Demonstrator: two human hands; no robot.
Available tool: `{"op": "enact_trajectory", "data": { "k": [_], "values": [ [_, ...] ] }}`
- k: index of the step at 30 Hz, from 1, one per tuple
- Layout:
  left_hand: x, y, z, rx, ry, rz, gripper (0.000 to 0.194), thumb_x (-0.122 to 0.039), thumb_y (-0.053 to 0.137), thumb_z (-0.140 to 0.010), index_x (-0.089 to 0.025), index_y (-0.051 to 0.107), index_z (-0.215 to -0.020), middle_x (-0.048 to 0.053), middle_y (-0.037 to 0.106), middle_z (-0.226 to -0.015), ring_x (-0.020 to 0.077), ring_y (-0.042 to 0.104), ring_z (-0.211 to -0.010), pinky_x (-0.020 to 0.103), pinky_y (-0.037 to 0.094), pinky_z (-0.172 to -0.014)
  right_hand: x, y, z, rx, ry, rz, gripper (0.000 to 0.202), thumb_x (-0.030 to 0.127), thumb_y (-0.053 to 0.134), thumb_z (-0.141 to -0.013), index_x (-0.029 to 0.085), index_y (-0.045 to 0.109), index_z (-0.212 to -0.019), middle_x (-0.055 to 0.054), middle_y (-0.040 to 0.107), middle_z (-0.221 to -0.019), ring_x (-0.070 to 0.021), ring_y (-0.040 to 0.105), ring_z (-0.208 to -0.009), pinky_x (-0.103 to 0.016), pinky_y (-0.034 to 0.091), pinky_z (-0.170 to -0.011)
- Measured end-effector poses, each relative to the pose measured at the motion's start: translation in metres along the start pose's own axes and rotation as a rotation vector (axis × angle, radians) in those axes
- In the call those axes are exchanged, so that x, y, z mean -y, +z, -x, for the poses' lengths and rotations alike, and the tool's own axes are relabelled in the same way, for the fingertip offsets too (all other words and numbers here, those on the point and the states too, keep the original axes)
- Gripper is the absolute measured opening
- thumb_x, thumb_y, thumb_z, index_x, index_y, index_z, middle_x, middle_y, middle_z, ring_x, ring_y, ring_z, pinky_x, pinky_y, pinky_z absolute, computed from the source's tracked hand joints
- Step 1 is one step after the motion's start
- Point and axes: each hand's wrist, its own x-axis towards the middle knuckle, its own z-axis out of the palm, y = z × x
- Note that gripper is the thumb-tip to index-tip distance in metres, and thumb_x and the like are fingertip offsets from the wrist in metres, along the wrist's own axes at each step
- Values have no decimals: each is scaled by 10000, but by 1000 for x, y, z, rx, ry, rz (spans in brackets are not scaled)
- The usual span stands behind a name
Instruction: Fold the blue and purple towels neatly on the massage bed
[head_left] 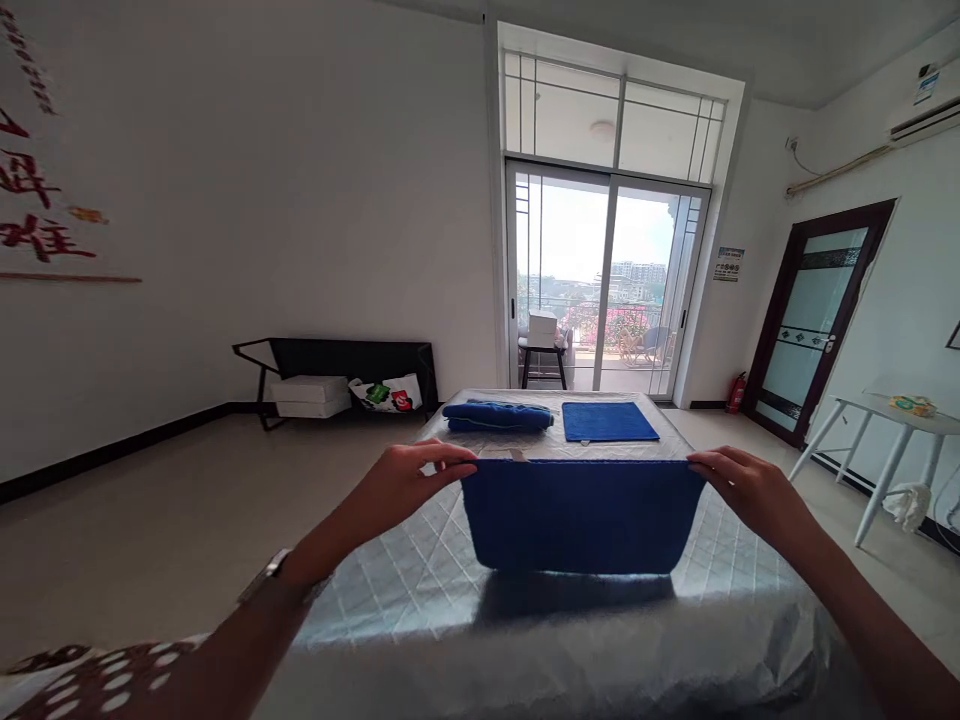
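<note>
A blue cloth (585,518) hangs upright above the near part of a table with a shiny quilted cover (397,590). My left hand (420,478) pinches its upper left corner, and my right hand (739,485) pinches the upper right corner. The top edge is stretched straight between them; a small pale tag shows on it near the left. Farther back on the table lie a rolled or bunched blue cloth (499,417) at the left and a flat folded blue cloth (610,421) at the right.
A black bench (352,352) with white boxes (309,396) and a bag stands by the left wall. Behind the table is a sliding glass door (607,280). A white table (892,410) is at the right.
</note>
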Motion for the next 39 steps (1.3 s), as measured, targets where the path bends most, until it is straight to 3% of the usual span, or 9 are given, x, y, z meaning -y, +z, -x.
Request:
{"op": "enact_trajectory", "data": {
  "k": [5,8,13,17,21,26,29,33,39],
  "values": [
    [-32,-28,-47,-133,51,-72,481,-698,567,-772,-302,781,-941,1,748,-792,173,622,-651,279,500,-637,-39,-31,-37,-3,111,-114,431,532,410,-980,258,732,-1069,-63,754,-931,-170,686,-662,-295,554,-627],
    [-36,-27,-69,-14,16,-27,438,-662,627,-736,-313,785,-949,-10,759,-781,178,630,-657,268,500,-622,-60,-38,-47,142,214,-242,438,576,457,-940,250,738,-1025,-58,753,-869,-176,671,-625,-313,551,-643],
    [-1,25,-98,472,-108,155,388,-592,698,-700,-236,792,-824,2,730,-660,161,637,-601,232,482,-542,-75,-17,-44,561,335,-410,391,550,515,-897,229,737,-909,-40,751,-796,-183,695,-683,-271,532,-650],
    [35,75,-141,601,-144,274,401,-579,707,-692,-197,777,-792,-9,673,-553,128,580,-481,220,445,-467,-101,31,-55,624,357,-388,302,440,519,-900,232,738,-904,-19,753,-758,-170,705,-682,-248,521,-645],
    [56,110,-213,486,-141,291,382,-558,699,-697,-189,770,-761,-9,652,-491,135,571,-430,226,431,-424,-156,97,-96,431,310,-276,209,294,543,-885,244,746,-873,-12,762,-778,-174,708,-690,-259,526,-649],
    [67,148,-304,50,-170,239,305,-441,666,-776,-154,752,-835,27,747,-680,175,707,-601,241,543,-541,-223,162,-168,199,384,-82,195,206,581,-884,170,747,-979,-67,767,-954,-187,707,-837,-281,516,-785],
    [80,176,-337,-113,-181,183,244,-328,578,-861,-160,733,-948,42,778,-851,185,738,-769,263,572,-687,-248,190,-194,99,401,-40,256,225,530,-935,130,732,-1061,-99,748,-1036,-183,694,-910,-286,492,-850],
    [110,228,-335,-151,-181,105,242,-314,531,-912,-181,702,-1022,71,765,-989,216,713,-947,320,536,-868,-260,240,-181,75,468,-51,231,207,571,-908,134,722,-1067,-117,742,-1045,-206,690,-927,-312,505,-863],
    [150,320,-242,65,-139,21,136,-227,549,-895,-214,682,-876,56,734,-945,209,698,-919,309,521,-851,-237,338,-81,366,600,-134,227,148,542,-870,208,746,-949,-50,756,-962,-188,709,-889,-279,521,-799]
  ]
}}
